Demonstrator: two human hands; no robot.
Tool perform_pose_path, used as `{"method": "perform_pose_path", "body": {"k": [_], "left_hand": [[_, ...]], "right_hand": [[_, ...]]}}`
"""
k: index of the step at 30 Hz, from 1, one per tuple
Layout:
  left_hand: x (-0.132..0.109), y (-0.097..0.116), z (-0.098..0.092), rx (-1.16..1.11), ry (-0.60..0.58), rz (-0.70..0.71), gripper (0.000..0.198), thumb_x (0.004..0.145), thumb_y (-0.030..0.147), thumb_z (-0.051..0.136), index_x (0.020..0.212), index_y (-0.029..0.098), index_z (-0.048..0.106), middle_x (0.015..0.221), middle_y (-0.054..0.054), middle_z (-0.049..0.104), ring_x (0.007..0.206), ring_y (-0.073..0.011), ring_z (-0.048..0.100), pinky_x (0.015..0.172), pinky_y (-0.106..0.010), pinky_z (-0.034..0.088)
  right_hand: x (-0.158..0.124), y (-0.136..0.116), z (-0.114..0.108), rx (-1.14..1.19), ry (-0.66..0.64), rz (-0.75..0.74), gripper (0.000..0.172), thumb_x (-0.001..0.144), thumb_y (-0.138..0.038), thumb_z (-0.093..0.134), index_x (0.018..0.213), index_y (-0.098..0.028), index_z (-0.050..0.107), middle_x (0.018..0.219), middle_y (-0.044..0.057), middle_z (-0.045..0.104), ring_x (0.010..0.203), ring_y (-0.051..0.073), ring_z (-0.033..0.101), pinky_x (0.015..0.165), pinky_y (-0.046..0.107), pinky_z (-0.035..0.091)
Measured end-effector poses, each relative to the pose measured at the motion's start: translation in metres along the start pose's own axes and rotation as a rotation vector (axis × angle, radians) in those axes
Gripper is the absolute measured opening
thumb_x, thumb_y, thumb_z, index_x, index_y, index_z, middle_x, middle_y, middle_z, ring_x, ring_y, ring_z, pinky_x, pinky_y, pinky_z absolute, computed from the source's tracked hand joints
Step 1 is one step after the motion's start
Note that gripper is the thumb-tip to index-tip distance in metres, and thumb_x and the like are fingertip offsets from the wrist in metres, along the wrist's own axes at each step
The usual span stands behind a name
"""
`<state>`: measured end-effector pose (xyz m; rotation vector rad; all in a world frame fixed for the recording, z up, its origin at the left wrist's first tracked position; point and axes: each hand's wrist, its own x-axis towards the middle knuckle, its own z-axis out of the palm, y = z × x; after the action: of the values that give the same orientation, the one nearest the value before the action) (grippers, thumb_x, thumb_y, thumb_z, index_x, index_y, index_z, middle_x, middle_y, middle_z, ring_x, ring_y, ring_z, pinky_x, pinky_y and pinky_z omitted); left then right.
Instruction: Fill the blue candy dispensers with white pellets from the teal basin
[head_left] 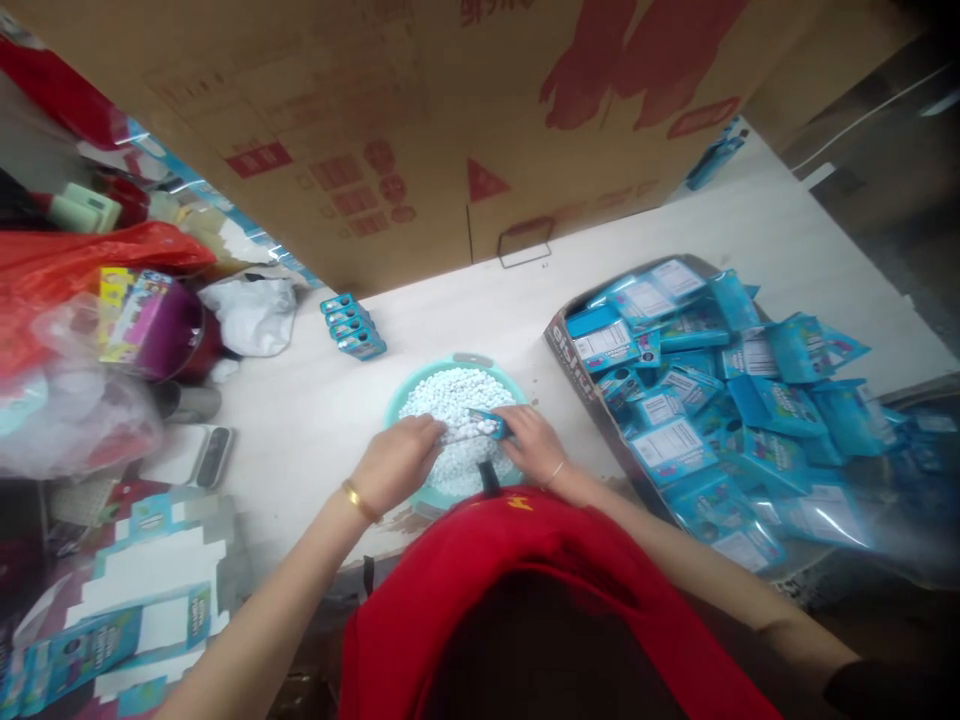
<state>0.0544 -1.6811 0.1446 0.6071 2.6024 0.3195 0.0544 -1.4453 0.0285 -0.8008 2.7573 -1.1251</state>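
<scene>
A light green basin (397, 400) full of small round white pellets (457, 390) stands in front of me on the pale table. My right hand (534, 442) grips a small blue box (492, 425) over the basin's right side. White pellets lie at the box's near end, but I cannot tell whether they are inside it. Over the left part of the basin is my left hand (405, 455), its fingers pressed together just above the pellets. What those fingers hold, if anything, is hidden. A dark handle-like piece (489, 478) sticks up at the basin's near edge.
Several small blue boxes (352, 327) stand in a row behind the basin. To the right, a carton (581, 385) overflows with blue packs (675, 440). A tall cardboard box (420, 130) blocks the back. Flattened blue-and-white boxes (150, 590) and bags (251, 315) crowd the left.
</scene>
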Motion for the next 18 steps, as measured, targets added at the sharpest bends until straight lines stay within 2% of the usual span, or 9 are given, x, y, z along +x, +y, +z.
{"method": "perform_pose_path", "body": {"k": [4, 6, 8, 10, 11, 13, 16, 18], "left_hand": [[0.006, 0.035, -0.027, 0.262, -0.082, -0.045, 0.032, 0.087, 0.008, 0.038, 0.117, 0.015, 0.048, 0.092, -0.009, 0.062, 0.078, -0.0202, 0.058, 0.062, -0.03, 0.045], [0.005, 0.047, -0.038, 0.312, -0.086, -0.024, 0.029, 0.086, 0.005, 0.037, 0.11, 0.015, 0.052, 0.087, -0.008, 0.062, 0.076, -0.0195, 0.057, 0.062, -0.03, 0.044], [0.002, 0.047, -0.044, 0.32, -0.076, -0.011, 0.022, 0.087, 0.006, 0.038, 0.098, 0.016, 0.055, 0.085, -0.008, 0.06, 0.076, -0.0196, 0.057, 0.062, -0.03, 0.044], [-0.002, 0.031, -0.04, 0.284, -0.035, -0.048, 0.018, 0.089, 0.012, 0.039, 0.095, 0.017, 0.055, 0.086, -0.007, 0.06, 0.078, -0.0194, 0.057, 0.062, -0.029, 0.043], [-0.003, 0.018, -0.032, 0.25, -0.008, -0.086, 0.018, 0.09, 0.015, 0.039, 0.097, 0.018, 0.055, 0.089, -0.007, 0.06, 0.08, -0.0191, 0.057, 0.062, -0.028, 0.043], [-0.002, -0.016, -0.004, 0.173, 0.016, -0.188, 0.018, 0.091, 0.022, 0.04, 0.102, 0.02, 0.054, 0.095, -0.006, 0.06, 0.084, -0.0189, 0.058, 0.062, -0.027, 0.043], [0.01, -0.059, 0.063, 0.071, -0.072, -0.341, 0.015, 0.089, 0.023, 0.042, 0.096, 0.019, 0.056, 0.095, -0.008, 0.06, 0.087, -0.0214, 0.058, 0.066, -0.029, 0.045], [0.027, -0.069, 0.111, -0.081, -0.076, -0.357, 0.016, 0.088, 0.02, 0.043, 0.095, 0.018, 0.057, 0.097, -0.01, 0.061, 0.093, -0.024, 0.058, 0.075, -0.033, 0.046]], "right_hand": [[0.002, -0.005, 0.004, 0.018, -0.017, -0.026, 0.044, 0.079, -0.011, 0.051, 0.122, -0.018, 0.052, 0.113, 0.011, 0.062, 0.105, 0.027, 0.053, 0.089, 0.045, 0.047], [0.002, -0.005, 0.005, 0.026, -0.011, -0.032, 0.042, 0.08, -0.012, 0.05, 0.122, -0.018, 0.052, 0.113, 0.011, 0.062, 0.104, 0.026, 0.054, 0.089, 0.044, 0.047], [0.002, -0.003, 0.005, 0.028, -0.006, -0.025, 0.042, 0.081, -0.012, 0.05, 0.122, -0.018, 0.051, 0.113, 0.011, 0.062, 0.104, 0.026, 0.054, 0.09, 0.044, 0.047], [0.0, 0.0, 0.003, 0.025, 0.01, -0.006, 0.042, 0.081, -0.011, 0.05, 0.122, -0.017, 0.051, 0.113, 0.011, 0.062, 0.105, 0.026, 0.054, 0.091, 0.044, 0.047], [-0.001, 0.001, 0.002, 0.022, 0.023, 0.007, 0.042, 0.081, -0.012, 0.051, 0.122, -0.017, 0.051, 0.114, 0.011, 0.062, 0.106, 0.026, 0.054, 0.092, 0.044, 0.047], [-0.004, 0.006, -0.003, 0.016, 0.058, 0.036, 0.041, 0.082, -0.014, 0.052, 0.123, -0.017, 0.051, 0.115, 0.011, 0.062, 0.106, 0.026, 0.054, 0.093, 0.044, 0.046], [-0.009, 0.012, -0.012, 0.011, 0.11, 0.088, 0.038, 0.084, -0.02, 0.055, 0.122, -0.018, 0.051, 0.112, 0.011, 0.063, 0.103, 0.026, 0.055, 0.091, 0.044, 0.047], [-0.011, 0.015, -0.019, 0.01, 0.13, 0.121, 0.036, 0.085, -0.023, 0.056, 0.12, -0.019, 0.051, 0.11, 0.011, 0.062, 0.102, 0.026, 0.056, 0.089, 0.043, 0.048]]}}
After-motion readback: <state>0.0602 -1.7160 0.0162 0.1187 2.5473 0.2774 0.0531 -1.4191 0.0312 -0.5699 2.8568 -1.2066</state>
